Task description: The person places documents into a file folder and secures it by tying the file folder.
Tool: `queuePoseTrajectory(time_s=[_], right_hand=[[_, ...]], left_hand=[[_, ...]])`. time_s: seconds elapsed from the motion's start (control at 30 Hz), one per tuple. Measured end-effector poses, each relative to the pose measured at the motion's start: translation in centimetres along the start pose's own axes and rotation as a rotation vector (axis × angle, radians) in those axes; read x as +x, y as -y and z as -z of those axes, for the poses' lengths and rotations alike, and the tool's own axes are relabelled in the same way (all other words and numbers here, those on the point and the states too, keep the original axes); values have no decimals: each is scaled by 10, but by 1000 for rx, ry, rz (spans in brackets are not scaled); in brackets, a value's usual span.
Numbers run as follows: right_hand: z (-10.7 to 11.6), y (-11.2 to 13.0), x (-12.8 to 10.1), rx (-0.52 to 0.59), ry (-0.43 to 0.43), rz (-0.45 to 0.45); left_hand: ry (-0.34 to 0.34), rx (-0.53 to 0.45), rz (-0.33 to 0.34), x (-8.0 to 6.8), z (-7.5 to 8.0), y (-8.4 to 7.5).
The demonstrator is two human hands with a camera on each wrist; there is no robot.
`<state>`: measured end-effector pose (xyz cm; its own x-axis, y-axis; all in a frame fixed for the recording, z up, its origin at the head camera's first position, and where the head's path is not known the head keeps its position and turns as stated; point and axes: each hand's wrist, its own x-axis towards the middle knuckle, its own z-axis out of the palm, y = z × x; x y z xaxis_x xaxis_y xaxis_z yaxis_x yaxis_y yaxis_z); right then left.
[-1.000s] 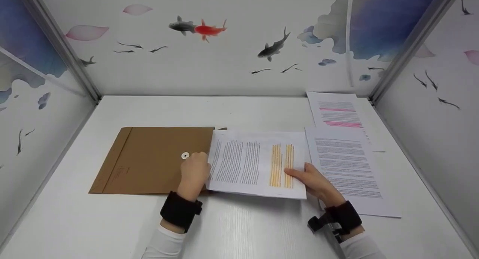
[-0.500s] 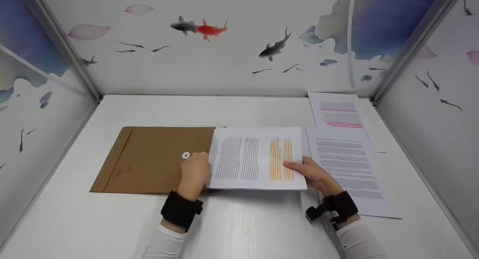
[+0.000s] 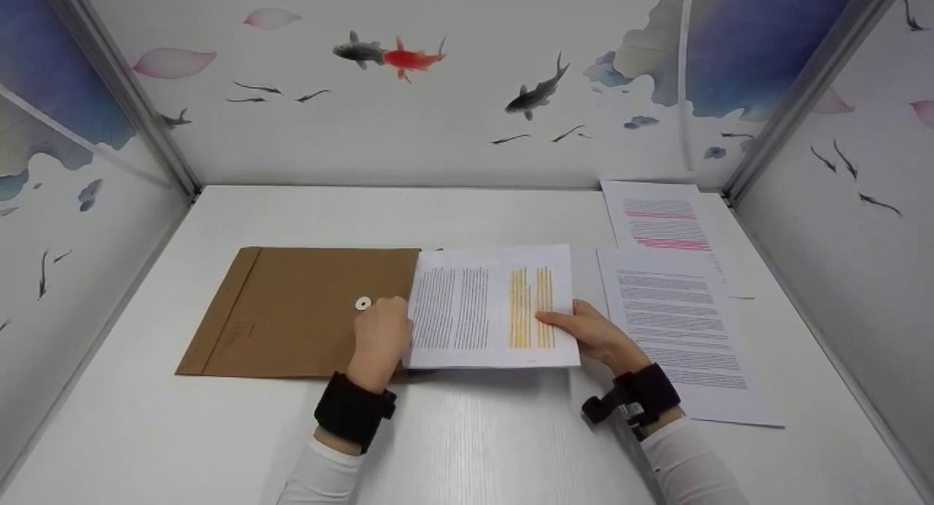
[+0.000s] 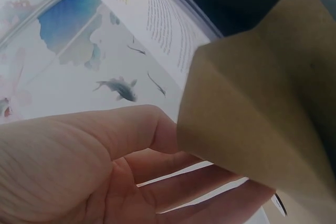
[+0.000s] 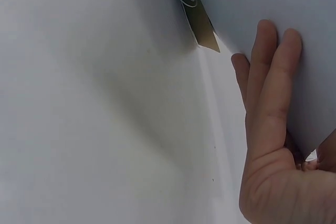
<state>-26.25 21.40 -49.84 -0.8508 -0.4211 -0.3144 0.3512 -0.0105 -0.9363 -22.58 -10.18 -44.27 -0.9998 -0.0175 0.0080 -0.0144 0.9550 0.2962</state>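
Our left hand (image 3: 379, 337) sits at the open end of the brown envelope (image 3: 306, 311), fingers curled round the edge of its flap (image 4: 252, 114). In the left wrist view the flap is lifted off the envelope's body and bent over our fingers (image 4: 173, 182), which looks like a way of keeping the mouth open. Our right hand (image 3: 595, 336) holds the printed sheet (image 3: 489, 308) by its right edge: the thumb lies on top near the yellow-marked lines, and in the right wrist view the straight fingers (image 5: 268, 98) lie flat against the underside of the paper. That pinch seems to keep the page level and stiff. The sheet lies crosswise, its left edge at the envelope's mouth, right beside our left hand; how far it has gone inside we cannot tell, since the hand and flap hide that edge.

A round white button (image 3: 363, 303) for the string closure shows on the envelope just beside our left knuckles. To the right of our right hand a second page (image 3: 678, 330) of text lies flat on the white table (image 3: 467, 439), and behind it, near the back corner, a third page with pink-marked lines (image 3: 660, 220). Black wrist bands (image 3: 354, 410) circle both wrists. The walls around the table carry painted fish (image 3: 387, 54) and blue lotus leaves.
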Motion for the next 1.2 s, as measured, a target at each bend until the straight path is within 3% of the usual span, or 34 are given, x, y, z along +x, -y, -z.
queuePoseTrajectory(time_s=[0.23, 0.5, 1.2], right_hand=[[-12, 4, 8, -37, 31, 7], [-27, 8, 18, -54, 50, 13], [-51, 10, 35, -77, 105, 41]], left_hand=[[-47, -11, -24, -2, -2, 1], [-18, 3, -9, -1, -4, 0], [-21, 10, -33, -2, -3, 0]])
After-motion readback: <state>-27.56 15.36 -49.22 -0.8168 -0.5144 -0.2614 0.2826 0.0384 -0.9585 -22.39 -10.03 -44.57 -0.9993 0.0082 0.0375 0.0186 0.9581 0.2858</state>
